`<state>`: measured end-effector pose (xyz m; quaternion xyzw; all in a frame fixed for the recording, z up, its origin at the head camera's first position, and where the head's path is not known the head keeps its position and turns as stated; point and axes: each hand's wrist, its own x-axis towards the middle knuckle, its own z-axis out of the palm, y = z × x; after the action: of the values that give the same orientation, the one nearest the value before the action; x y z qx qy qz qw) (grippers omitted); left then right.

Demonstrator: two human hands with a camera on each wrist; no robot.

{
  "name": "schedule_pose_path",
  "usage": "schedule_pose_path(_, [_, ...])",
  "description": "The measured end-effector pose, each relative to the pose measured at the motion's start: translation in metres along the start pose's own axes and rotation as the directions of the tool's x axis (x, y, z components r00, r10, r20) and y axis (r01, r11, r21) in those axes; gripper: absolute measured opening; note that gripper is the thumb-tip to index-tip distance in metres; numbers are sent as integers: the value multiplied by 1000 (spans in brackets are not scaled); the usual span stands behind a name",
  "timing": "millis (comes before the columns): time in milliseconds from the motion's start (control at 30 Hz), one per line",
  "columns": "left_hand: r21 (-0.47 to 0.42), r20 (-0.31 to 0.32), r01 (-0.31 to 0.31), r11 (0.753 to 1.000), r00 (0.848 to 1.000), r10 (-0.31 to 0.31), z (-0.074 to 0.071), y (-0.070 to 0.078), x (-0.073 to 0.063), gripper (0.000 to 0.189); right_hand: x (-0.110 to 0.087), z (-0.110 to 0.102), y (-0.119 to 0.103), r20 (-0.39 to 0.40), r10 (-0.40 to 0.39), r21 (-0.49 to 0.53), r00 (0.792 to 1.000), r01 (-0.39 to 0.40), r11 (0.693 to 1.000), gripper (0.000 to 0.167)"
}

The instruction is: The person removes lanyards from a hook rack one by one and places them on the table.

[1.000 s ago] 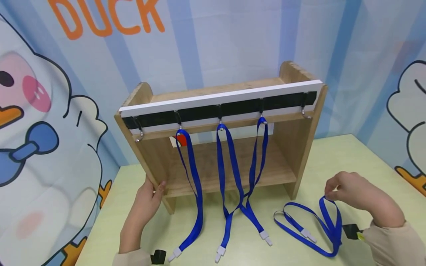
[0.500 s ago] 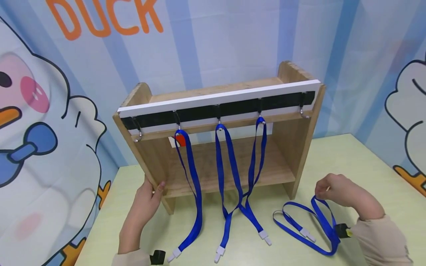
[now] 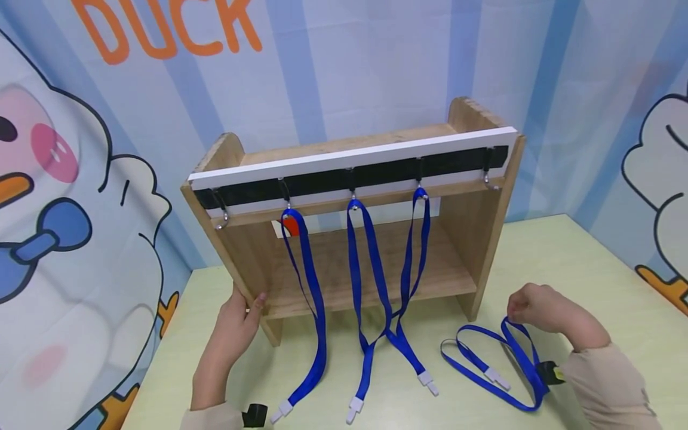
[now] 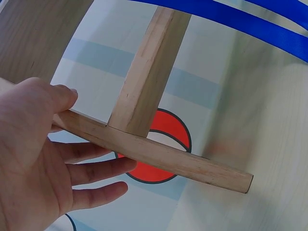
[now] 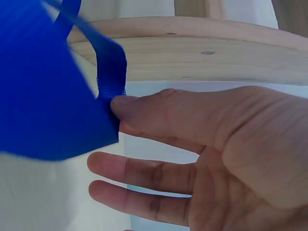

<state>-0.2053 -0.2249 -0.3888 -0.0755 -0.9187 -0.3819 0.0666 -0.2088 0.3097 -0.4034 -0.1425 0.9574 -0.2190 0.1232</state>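
In the head view my left hand (image 3: 236, 322) grips the left side panel of a wooden shelf (image 3: 467, 251), its thumb in front. The left wrist view shows the thumb and index finger at the panel (image 4: 178, 163), with the other fingers extended beyond. My right hand (image 3: 543, 310) pinches a loop of a blue lanyard (image 3: 521, 352) between thumb and index finger; the rest of that lanyard lies on the table with its white clip (image 3: 497, 378). Up close, the pinched blue strap (image 5: 48, 96) fills the left of the right wrist view.
Three blue lanyards hang from the middle hooks: left (image 3: 316, 286), centre (image 3: 378, 269) and right (image 3: 426, 233). The far-left hook (image 3: 222, 219) and far-right hook (image 3: 488, 179) carry nothing. A patterned cloth backdrop (image 3: 371, 71) stands behind the pale table (image 3: 537, 257).
My right hand has shifted left toward the shelf, bringing the pinched loop along slightly. The left hand keeps its hold on the panel, and the hanging lanyards look the same.
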Motion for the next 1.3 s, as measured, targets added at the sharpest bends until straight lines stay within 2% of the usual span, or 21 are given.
schedule_pose_path(233, [1,-4,-6,1000,1000,6,0,1,-1,63,3,1,3,13,11,6,1000,-11,1000,10])
schedule_pose_path(533, [5,-1,-27,1000,1000,27,-1,2,1,65,-2,-10,-1,-28,29,10,999,-29,1000,6])
schedule_pose_path(867, [4,2,-18,1000,1000,18,0,0,0,65,-10,-17,-20,-77,40,-1,996,-40,999,19])
schedule_pose_path(1100, [1,9,-1,1000,1000,1,-2,1,-1,67,-18,-21,-46,-177,-1,-19,984,-2,1000,32])
schedule_pose_path(1200, [-1,6,1,1000,1000,-1,-2,1,0,67,-21,-23,-61,-237,-40,-30,971,33,999,30])
schedule_pose_path(1300, [-1,6,10,1000,1000,-10,0,-1,0,67,-24,-26,-77,-304,-91,-52,948,79,996,25])
